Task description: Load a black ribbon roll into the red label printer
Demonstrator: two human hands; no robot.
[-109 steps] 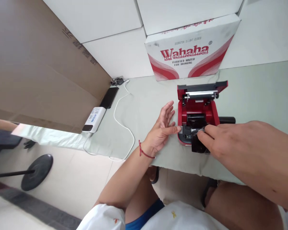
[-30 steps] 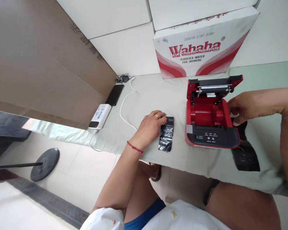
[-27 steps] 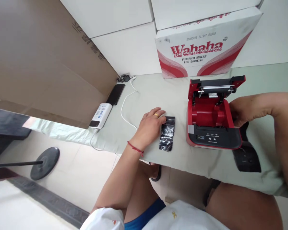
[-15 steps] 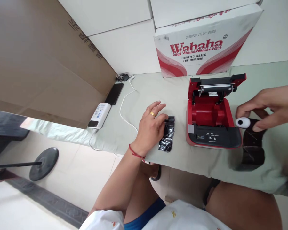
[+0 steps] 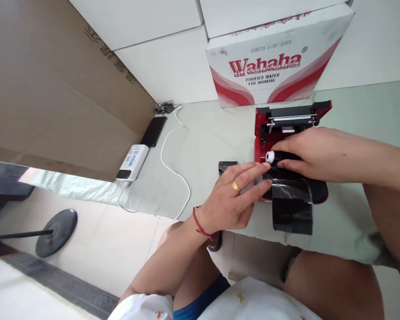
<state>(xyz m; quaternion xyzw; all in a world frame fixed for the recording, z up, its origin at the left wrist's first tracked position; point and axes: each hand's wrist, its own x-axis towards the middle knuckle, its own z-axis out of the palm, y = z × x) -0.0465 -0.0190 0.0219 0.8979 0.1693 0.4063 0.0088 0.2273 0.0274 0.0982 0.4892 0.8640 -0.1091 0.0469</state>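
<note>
A small red and black printer [image 5: 257,149] stands on the cloth-covered table with its lid [image 5: 291,110] raised. My right hand [image 5: 316,153] grips a roll of black ribbon film [image 5: 285,156] with a white core, inside the printer's opening. A loose length of the shiny film [image 5: 292,215] hangs over the printer's front and past the table edge. My left hand [image 5: 235,193] reaches to the printer's front left, fingers stretched and apart, fingertips by the white core and film; contact is unclear. Behind it lies a partly hidden black plastic piece [image 5: 226,166].
A white and red water carton [image 5: 266,66] leans at the back. Left of the table surface, a large cardboard sheet [image 5: 60,89] stands near a white power bank [image 5: 132,162] and a black phone [image 5: 154,131]. A white cable [image 5: 164,162] runs across the cloth.
My right hand has carried the film roll leftward from beside the printer into its opening. My left hand has moved right, from the black plastic piece to the printer's front.
</note>
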